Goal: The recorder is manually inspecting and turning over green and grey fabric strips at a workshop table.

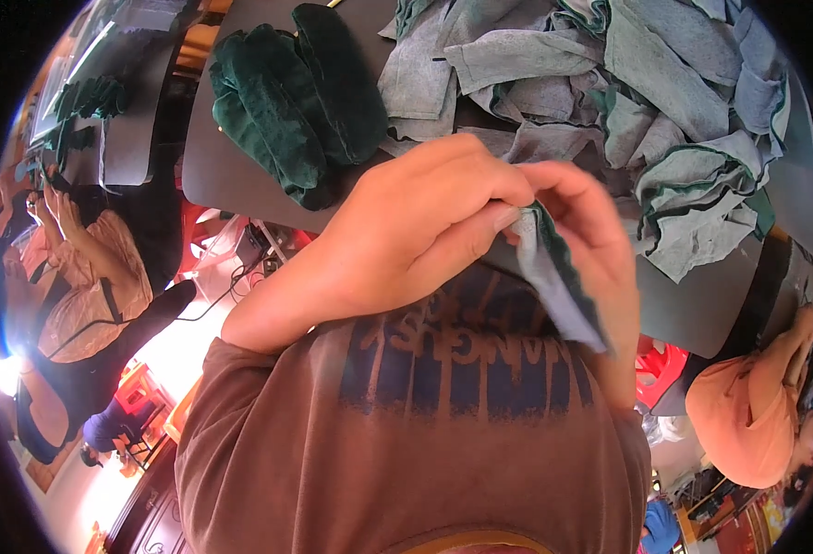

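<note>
In front of my chest, both hands hold a small folded fabric piece (557,282), grey with a dark green edge. My left hand (420,217) is closed, its thumb and fingers pinching the upper end. My right hand (605,235) curls round the other side, fingertips meeting the left hand's at the top; it is slightly blurred. The fabric's lower end hangs along the right palm and wrist. Just beyond my left hand, dark green velvety fabric pieces (273,111) lie stacked. Past my right hand spreads a heap of grey fabric pieces (665,65) with green edges.
The dark tabletop (201,166) has a rounded corner at the left. At the far left a person (92,286) sits by another table (129,148) with green fabric on it. Another person (744,415) in orange sits at the right. A red stool (658,369) stands beside me.
</note>
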Available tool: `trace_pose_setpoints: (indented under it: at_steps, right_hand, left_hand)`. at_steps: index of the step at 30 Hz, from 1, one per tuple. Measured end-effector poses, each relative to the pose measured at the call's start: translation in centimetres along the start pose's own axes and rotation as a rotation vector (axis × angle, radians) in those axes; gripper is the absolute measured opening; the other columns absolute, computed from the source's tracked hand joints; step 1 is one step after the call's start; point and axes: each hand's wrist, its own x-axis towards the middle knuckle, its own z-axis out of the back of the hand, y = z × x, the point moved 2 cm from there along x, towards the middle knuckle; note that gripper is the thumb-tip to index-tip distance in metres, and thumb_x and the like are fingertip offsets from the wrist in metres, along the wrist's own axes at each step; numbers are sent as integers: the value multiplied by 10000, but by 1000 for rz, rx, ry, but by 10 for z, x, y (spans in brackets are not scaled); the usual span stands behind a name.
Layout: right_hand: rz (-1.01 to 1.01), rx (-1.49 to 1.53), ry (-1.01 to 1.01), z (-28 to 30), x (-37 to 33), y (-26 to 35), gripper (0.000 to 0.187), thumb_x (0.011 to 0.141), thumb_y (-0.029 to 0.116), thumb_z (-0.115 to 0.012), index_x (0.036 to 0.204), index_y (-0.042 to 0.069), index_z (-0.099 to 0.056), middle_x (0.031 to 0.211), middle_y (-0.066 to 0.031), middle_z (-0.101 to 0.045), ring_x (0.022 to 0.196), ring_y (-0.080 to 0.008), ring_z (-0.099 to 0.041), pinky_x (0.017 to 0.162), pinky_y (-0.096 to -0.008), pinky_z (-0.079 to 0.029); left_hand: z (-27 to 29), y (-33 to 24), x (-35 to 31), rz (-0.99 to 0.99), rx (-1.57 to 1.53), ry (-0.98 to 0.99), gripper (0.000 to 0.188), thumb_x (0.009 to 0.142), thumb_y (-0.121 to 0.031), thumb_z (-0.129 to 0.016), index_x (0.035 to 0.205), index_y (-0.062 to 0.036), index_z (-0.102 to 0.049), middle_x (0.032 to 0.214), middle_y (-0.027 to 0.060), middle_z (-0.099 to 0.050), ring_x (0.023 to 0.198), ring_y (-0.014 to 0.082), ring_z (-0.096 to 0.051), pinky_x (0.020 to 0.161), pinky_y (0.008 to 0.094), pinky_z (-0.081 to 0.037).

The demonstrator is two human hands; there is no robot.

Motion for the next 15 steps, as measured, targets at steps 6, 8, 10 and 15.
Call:
trace_pose_setpoints:
  at_steps: [6,8,10,15]
  right_hand:
    - [268,-666,280,-7,-4,14,673,767,84,-604,1351,-17,-286,1325,-166,-352,1208,-281,-383,1003,-352,-289]
    - [376,-618,199,-10,-1,10,593,797,155,-600,1310,-23,-362,1283,-162,-412,1202,-276,-390,1006,-356,-284]
    - [372,-308,29,1,3,3,446,846,239,-548,1194,-33,-485,1178,-163,-501,1152,-252,-439,991,-335,-301]
    - [474,-250,-91,2,6,8,311,913,233,-471,882,-48,-602,923,-136,-598,908,-209,-536,831,-302,-385]
  left_hand:
    - [3,0,4,17,2,-35,165,748,18,-612,909,-12,-598,792,92,-580,737,233,-572,658,292,-441]
    - [2,0,4,18,-14,-53,165,747,17,-615,909,-14,-599,797,92,-581,741,231,-573,661,289,-441]
    - [0,-2,5,-18,15,-45,171,747,7,-623,914,-21,-597,797,96,-579,743,240,-573,663,296,-446]
    - [-4,-1,1,-57,-15,136,260,732,56,-603,983,-10,-590,831,113,-559,735,258,-565,646,304,-454]
